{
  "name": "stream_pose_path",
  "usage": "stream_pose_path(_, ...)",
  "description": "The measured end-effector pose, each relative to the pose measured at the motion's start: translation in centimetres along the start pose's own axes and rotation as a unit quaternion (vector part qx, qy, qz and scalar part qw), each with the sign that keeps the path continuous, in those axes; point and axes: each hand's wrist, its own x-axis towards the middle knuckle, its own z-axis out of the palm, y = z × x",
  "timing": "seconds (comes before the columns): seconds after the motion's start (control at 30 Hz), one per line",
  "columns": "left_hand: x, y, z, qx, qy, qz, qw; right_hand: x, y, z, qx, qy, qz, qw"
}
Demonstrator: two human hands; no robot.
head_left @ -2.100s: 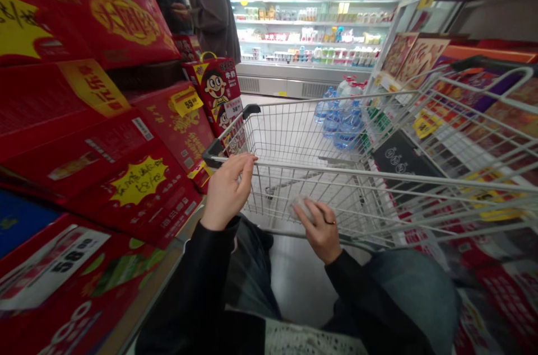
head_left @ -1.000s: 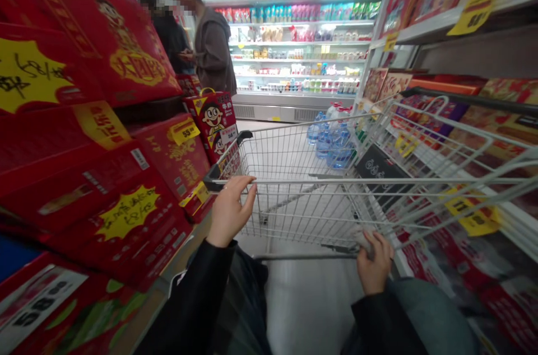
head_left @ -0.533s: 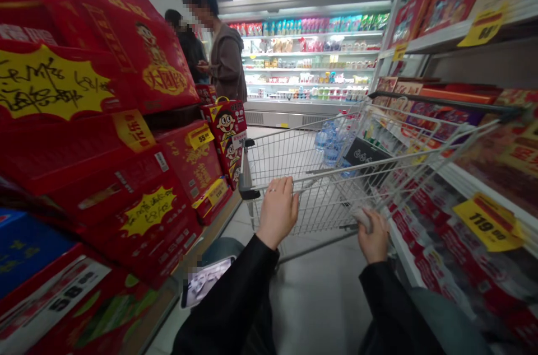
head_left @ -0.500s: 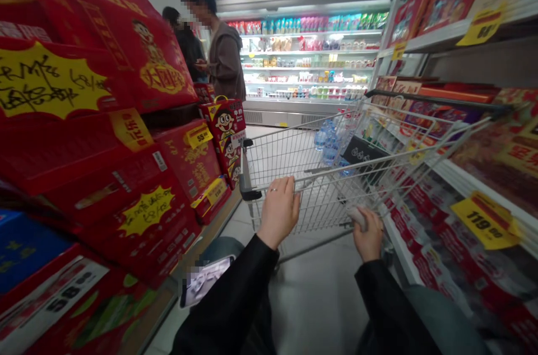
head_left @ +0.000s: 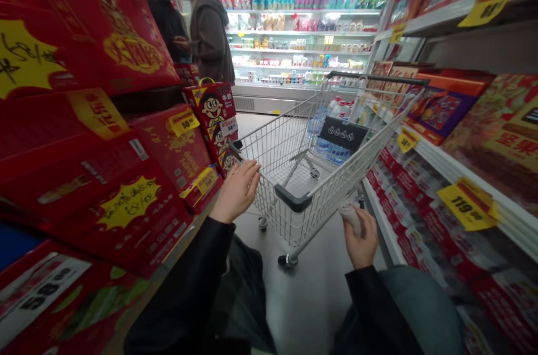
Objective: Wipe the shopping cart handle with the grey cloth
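My left hand [head_left: 239,190] is at the near left corner of a wire shopping cart [head_left: 290,226]. Its fingers are stretched out along the rim and look to be touching it, not wrapped round it. In my right hand [head_left: 362,236] is a rolled light-grey cloth [head_left: 352,218], gripped between thumb and fingers just right of the cart's near end. The cart stands at an angle, with its dark handle [head_left: 378,79] at the far end. A black sign [head_left: 342,134] with white marks hangs inside. Bottled water packs [head_left: 334,152] show behind that sign.
Red gift boxes [head_left: 138,64] are stacked along the left. Shelves [head_left: 445,159] with boxed goods and yellow price tags [head_left: 468,204] line the right. Two people [head_left: 210,36] stand ahead on the left. A lit refrigerated display [head_left: 302,50] spans the back. My knees flank the grey floor [head_left: 306,304].
The cart has swung round, its near end now pointing toward me and its handle further left. My left hand has shifted left with the rim. The phone by my left leg has gone from view.
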Motion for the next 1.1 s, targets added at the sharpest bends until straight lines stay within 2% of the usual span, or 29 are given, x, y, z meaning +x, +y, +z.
stream_pose_path(0.1,-0.3,0.5,1.0,-0.017,-0.016,0.038,0.999,0.9,-4.5,-1.5,0.042,0.053,0.002,0.998)
stream_pose_path(0.2,-0.4,3.0,1.2,-0.029,-0.035,0.062,0.997,1.7,-8.8,-2.8,0.071,0.106,-0.022,0.992)
stream_pose_path(0.27,-0.4,4.5,1.1,-0.043,-0.063,0.081,0.994,2.2,-10.6,-3.5,0.06,0.128,-0.04,0.989)
stream_pose_path(0.37,-0.3,6.0,1.1,-0.074,-0.104,0.115,0.985,2.9,-11.1,-4.1,0.009,0.133,-0.064,0.989)
stream_pose_path(0.5,-0.6,8.2,1.8,-0.102,-0.148,0.128,0.975,3.3,-10.1,-3.8,-0.068,0.126,-0.105,0.984)
stream_pose_path(0.67,-1.0,11.5,2.3,-0.103,-0.171,0.153,0.968,1.8,-10.6,-1.5,-0.055,0.032,-0.151,0.986)
stream_pose_path(0.77,-0.7,11.1,1.7,-0.069,-0.119,0.144,0.98,1.3,-10.3,-1.4,-0.062,0.028,-0.161,0.985)
stream_pose_path(0.87,-0.3,8.5,1.3,-0.013,-0.031,0.061,0.998,2.3,-8.6,-3.1,-0.109,0.114,-0.133,0.978)
stream_pose_path(0.93,-0.3,6.9,1.4,-0.029,-0.03,0.046,0.998,3.4,-7.4,-4.1,-0.128,0.169,-0.095,0.973)
stream_pose_path(1.0,-0.4,6.1,1.6,-0.073,-0.051,0.039,0.995,4.0,-7.3,-4.0,-0.115,0.186,-0.072,0.973)
stream_pose_path(1.03,-0.5,6.1,1.7,-0.094,-0.058,0.033,0.993,4.0,-7.9,-3.4,-0.099,0.178,-0.072,0.976)
stream_pose_path(1.1,-0.6,6.7,1.8,-0.119,-0.058,0.024,0.991,3.3,-9.9,-1.5,-0.06,0.123,-0.104,0.985)
